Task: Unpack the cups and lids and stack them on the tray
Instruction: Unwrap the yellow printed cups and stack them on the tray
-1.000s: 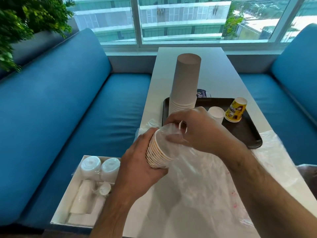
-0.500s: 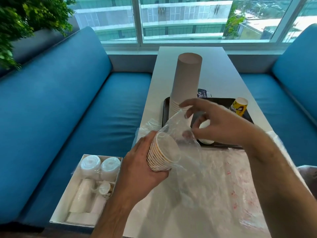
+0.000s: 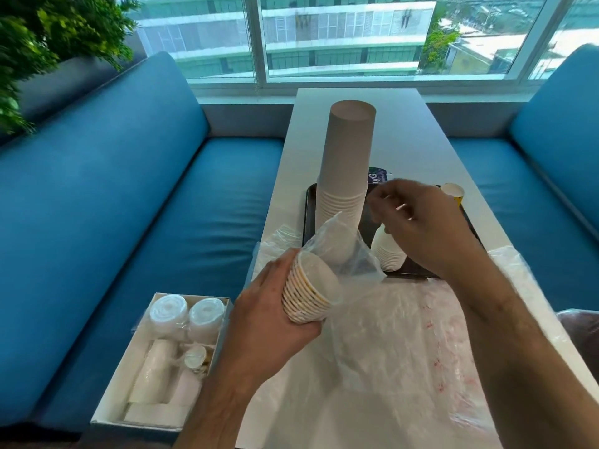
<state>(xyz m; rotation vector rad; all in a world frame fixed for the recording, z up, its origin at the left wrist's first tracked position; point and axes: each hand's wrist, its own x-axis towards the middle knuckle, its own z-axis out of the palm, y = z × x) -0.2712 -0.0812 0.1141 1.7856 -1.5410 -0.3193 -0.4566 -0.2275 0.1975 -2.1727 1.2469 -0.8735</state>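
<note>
My left hand (image 3: 269, 315) grips a short stack of patterned paper cups (image 3: 308, 296) lying sideways, its open end still inside a clear plastic sleeve (image 3: 350, 254). My right hand (image 3: 421, 228) hovers over the black tray (image 3: 311, 215) with fingers loosely apart and nothing visible in them. Just below it, a small stack of white cups (image 3: 387, 254) stands upside down on the tray. A tall stack of grey-beige cups (image 3: 348, 163) rises at the tray's left side. A yellow cup (image 3: 453, 192) peeks out behind my right hand.
Loose clear plastic wrapping (image 3: 405, 351) covers the near part of the white table. An open white box (image 3: 168, 361) with wrapped lids and cups sits on the blue sofa at my left. A dark packet (image 3: 377, 176) lies behind the tall stack.
My right hand let go of the plastic sleeve and lifted away to the right over the tray. The sleeve now stands open above the cups. My left hand stayed put.
</note>
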